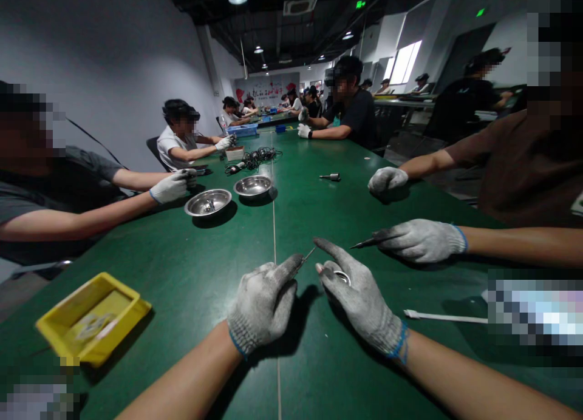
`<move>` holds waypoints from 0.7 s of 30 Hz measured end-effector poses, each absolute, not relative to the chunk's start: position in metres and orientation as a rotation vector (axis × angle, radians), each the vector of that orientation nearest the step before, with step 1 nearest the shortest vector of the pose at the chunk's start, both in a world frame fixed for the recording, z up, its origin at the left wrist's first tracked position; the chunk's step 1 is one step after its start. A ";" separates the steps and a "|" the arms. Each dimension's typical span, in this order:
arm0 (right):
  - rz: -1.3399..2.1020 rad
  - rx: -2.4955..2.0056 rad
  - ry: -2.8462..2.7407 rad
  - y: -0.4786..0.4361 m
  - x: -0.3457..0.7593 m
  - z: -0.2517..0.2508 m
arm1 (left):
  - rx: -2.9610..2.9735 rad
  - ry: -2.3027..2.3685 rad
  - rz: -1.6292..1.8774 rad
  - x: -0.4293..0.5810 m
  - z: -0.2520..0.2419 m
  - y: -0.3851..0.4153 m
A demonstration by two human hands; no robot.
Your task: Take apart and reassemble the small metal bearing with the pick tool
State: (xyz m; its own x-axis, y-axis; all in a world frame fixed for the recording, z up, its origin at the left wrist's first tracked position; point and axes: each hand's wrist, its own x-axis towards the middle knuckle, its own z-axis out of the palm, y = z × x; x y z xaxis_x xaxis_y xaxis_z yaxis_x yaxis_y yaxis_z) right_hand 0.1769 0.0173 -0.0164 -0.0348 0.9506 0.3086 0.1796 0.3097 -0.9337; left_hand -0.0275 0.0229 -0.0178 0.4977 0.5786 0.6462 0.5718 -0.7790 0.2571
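My left hand (266, 301), in a grey-white knit glove with a darkened fingertip, pinches a thin metal pin (309, 254) that points up and to the right. Facing it, my right hand (359, 301) wears a matching glove. Its fingers curl round a shiny metal ring (341, 278), partly hidden in the palm. The right index finger reaches out near the pin's tip; whether they touch I cannot tell. Both hands are over the green table (218, 250).
A yellow bin (104, 280) with small pale pieces stands at left. Two steel bowls (208, 203) and tangled black cables (257, 159) lie farther off. At right, a co-worker's gloved hand (421, 241) holds a dark pointed tool (367, 241) close to mine, above a white cable (446, 317).
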 end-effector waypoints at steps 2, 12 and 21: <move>0.866 -1.090 -1.472 0.019 0.175 -0.016 | 2.723 1.023 1.187 -0.026 -0.018 0.022; 0.761 -1.162 -1.367 0.019 0.171 -0.018 | 2.761 1.112 1.098 -0.024 -0.019 0.022; 0.771 -1.234 -1.186 0.023 0.176 -0.023 | 2.485 1.992 0.843 -0.031 -0.021 0.043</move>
State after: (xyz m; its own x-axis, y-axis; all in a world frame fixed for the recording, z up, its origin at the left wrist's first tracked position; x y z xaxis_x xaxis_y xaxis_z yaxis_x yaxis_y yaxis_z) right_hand 0.1756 0.0232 -0.0232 0.2611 0.9321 0.2509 0.1484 0.2181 -0.9646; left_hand -0.0314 0.0430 -0.0206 0.1429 0.8678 0.4760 0.9458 -0.2614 0.1926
